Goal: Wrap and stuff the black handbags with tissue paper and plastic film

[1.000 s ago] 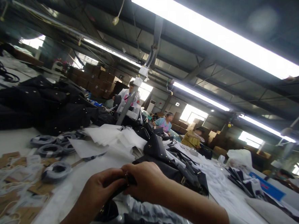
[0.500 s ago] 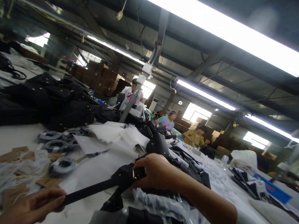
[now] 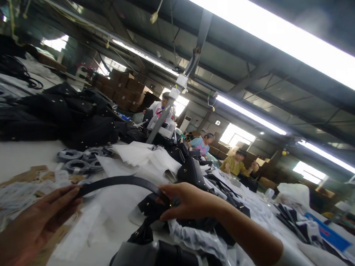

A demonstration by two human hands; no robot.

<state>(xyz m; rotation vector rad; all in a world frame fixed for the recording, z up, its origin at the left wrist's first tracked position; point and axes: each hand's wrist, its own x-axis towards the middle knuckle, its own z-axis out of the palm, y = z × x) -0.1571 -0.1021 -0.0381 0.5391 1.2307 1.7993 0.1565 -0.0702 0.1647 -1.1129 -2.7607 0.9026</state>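
Observation:
A black strap [image 3: 120, 180] arches upward between my two hands. My left hand [image 3: 41, 225] pinches its left end between thumb and fingers. At the other end, my right hand [image 3: 187, 200] is closed round the strap beside a small gold-coloured buckle, mostly covered by the fingers. Below them lies a black bag [image 3: 173, 259], partly wrapped in clear plastic [image 3: 199, 242]. Black flaps with gold studs [image 3: 141, 233] stick up from the bag near my right hand.
White paper sheets [image 3: 146, 161] and coiled grey straps [image 3: 77, 165] lie beyond my hands. Brown and white tags [image 3: 21, 188] spread at left. Black bags [image 3: 59, 116] are heaped behind. Several people work farther back; a blue box [image 3: 329, 232] is at right.
The strap was pulled straight and slanted; now it bows upward in an arch. My left hand has risen, and the buckle has turned within my right hand.

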